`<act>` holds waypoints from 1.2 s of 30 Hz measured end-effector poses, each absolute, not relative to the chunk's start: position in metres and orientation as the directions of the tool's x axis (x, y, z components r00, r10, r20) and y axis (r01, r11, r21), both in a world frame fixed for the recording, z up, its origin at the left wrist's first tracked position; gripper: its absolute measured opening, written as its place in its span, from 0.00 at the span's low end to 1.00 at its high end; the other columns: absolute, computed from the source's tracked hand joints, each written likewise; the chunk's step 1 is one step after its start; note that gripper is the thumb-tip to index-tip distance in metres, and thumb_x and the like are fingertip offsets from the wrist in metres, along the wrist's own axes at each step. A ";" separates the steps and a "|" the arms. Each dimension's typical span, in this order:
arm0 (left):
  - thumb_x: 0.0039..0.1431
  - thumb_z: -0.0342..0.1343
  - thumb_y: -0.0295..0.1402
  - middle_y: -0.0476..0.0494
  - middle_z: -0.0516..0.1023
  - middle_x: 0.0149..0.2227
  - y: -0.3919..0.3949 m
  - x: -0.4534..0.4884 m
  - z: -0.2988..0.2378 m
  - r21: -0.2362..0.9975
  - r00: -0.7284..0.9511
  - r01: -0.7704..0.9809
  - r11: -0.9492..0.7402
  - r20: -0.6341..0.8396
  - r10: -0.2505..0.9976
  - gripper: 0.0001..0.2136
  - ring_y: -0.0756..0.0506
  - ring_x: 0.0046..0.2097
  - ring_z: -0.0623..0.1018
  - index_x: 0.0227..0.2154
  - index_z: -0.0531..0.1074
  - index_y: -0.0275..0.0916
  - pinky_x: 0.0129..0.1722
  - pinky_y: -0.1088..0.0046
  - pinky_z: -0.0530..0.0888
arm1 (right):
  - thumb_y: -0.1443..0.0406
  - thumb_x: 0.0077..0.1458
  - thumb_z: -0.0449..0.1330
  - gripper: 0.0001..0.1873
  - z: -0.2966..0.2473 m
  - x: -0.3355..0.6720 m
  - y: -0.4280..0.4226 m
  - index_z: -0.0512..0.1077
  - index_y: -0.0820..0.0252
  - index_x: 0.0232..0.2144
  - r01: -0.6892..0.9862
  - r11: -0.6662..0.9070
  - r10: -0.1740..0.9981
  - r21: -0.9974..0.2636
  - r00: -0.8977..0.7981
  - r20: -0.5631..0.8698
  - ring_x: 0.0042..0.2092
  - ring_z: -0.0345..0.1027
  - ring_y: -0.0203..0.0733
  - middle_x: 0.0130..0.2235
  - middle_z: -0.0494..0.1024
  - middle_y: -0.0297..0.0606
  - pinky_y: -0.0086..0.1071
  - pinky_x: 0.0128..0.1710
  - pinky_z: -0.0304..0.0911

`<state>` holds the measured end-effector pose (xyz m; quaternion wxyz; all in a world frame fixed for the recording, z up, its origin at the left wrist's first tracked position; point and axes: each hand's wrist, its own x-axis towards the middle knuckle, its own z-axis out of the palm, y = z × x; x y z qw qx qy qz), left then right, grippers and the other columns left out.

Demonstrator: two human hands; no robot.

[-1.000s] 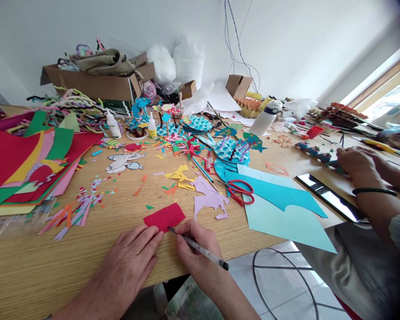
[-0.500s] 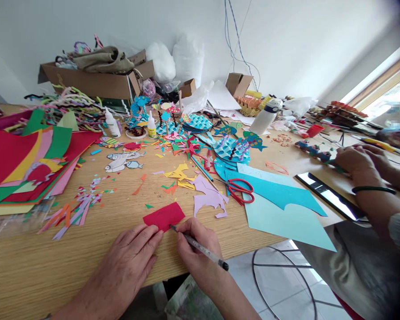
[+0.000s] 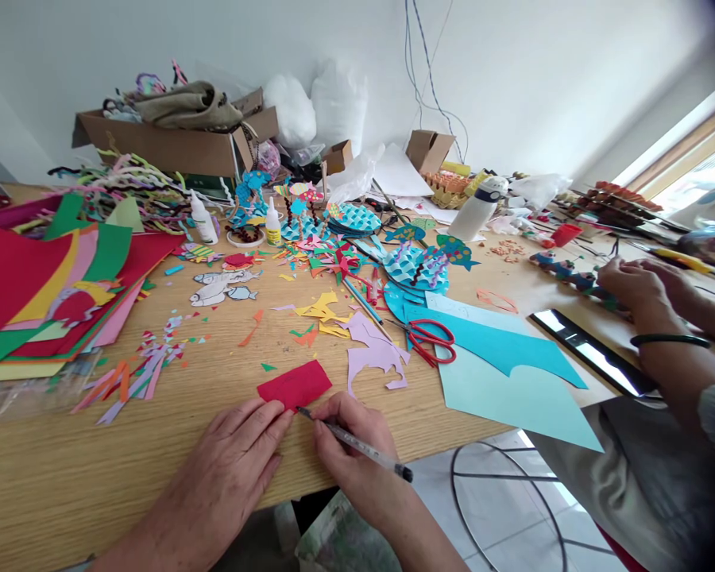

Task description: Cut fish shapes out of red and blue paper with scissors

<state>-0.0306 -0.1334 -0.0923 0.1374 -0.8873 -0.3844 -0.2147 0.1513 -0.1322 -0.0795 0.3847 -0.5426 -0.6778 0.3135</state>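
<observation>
Close to the table's near edge lies a small piece of red paper. The fingertips of my left hand rest on its lower left corner, fingers stretched out flat and side by side. A pen with a clear barrel and black cap end is pinched in my right hand. Its tip touches the paper's lower edge, just right of my left fingers. Beyond the paper are a cut lilac paper scrap, yellow paper scraps and red-handled scissors.
Blue paper sheets lie to the right, beside a phone. A co-worker's hands handle small figures farther right. Stacked coloured paper fills the left. White glue bottles, paper fish and a white drinking bottle stand or lie farther back.
The pen tip has shifted slightly left along the red paper's lower edge, with my right hand moving along. My left hand stays in place on the paper.
</observation>
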 end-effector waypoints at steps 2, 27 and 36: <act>0.60 0.41 0.26 0.43 0.79 0.41 -0.134 -0.030 -0.091 -0.083 0.617 0.736 -0.671 0.490 0.616 0.15 0.44 0.43 0.74 0.42 0.73 0.35 0.44 0.67 0.69 | 0.71 0.49 0.53 0.06 -0.079 0.151 -0.132 0.68 0.59 0.25 0.497 0.218 0.976 -0.840 -0.124 0.180 0.23 0.62 0.32 0.21 0.71 0.30 0.25 0.26 0.56; 0.61 0.41 0.27 0.45 0.79 0.42 -0.134 -0.031 -0.094 -0.068 0.605 0.749 -0.659 0.477 0.638 0.15 0.45 0.44 0.74 0.43 0.72 0.37 0.45 0.68 0.68 | 0.71 0.49 0.54 0.05 -0.082 0.150 -0.130 0.68 0.60 0.25 0.484 0.219 0.976 -0.847 -0.104 0.193 0.24 0.64 0.31 0.22 0.72 0.30 0.23 0.25 0.56; 0.60 0.42 0.27 0.43 0.79 0.42 -0.134 -0.032 -0.092 -0.061 0.612 0.738 -0.672 0.482 0.627 0.15 0.45 0.44 0.74 0.43 0.72 0.36 0.44 0.68 0.68 | 0.71 0.49 0.54 0.05 -0.081 0.150 -0.131 0.69 0.61 0.26 0.490 0.206 0.979 -0.847 -0.108 0.175 0.25 0.65 0.32 0.23 0.73 0.31 0.23 0.26 0.56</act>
